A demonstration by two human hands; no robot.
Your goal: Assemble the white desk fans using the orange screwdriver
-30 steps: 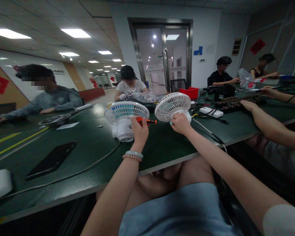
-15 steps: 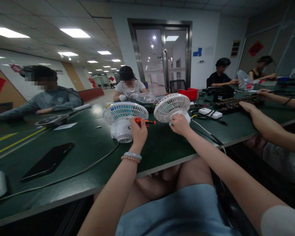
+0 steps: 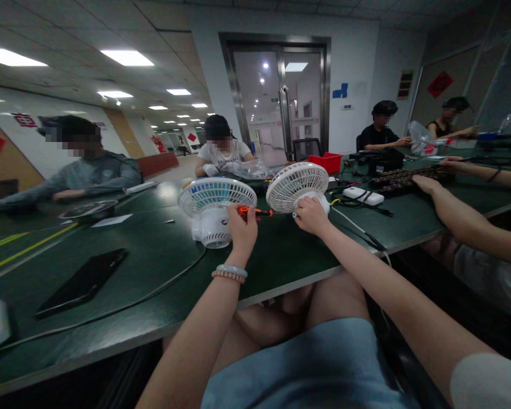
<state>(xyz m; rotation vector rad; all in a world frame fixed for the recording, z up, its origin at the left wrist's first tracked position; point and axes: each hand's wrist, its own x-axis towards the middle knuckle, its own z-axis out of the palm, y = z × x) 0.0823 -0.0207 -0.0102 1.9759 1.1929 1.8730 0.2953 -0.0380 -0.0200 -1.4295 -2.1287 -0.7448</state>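
**Screwdriver tip points at the held fan**

The left hand (image 3: 242, 227) is clenched round an orange screwdriver (image 3: 255, 212). Its shaft lies level, tip pointing right. The right hand (image 3: 311, 216) grasps the base of a white fan (image 3: 297, 184) just beside that tip — nearer than the second fan (image 3: 217, 196) on the desk (image 3: 153, 255).

**Colours at the grip**

Left hand (image 3: 242, 227) grips the screwdriver (image 3: 255, 212): orange handle, black band. Right hand (image 3: 310, 216) grips the white fan (image 3: 297, 186), radial slat grille. Left of the grip is the second fan (image 3: 217, 196): white grille, blue blades. Below the grip are the bracelets (image 3: 230, 272), pale green and pink beads. The table (image 3: 162, 255) is dark green with yellow stripes (image 3: 25, 241).
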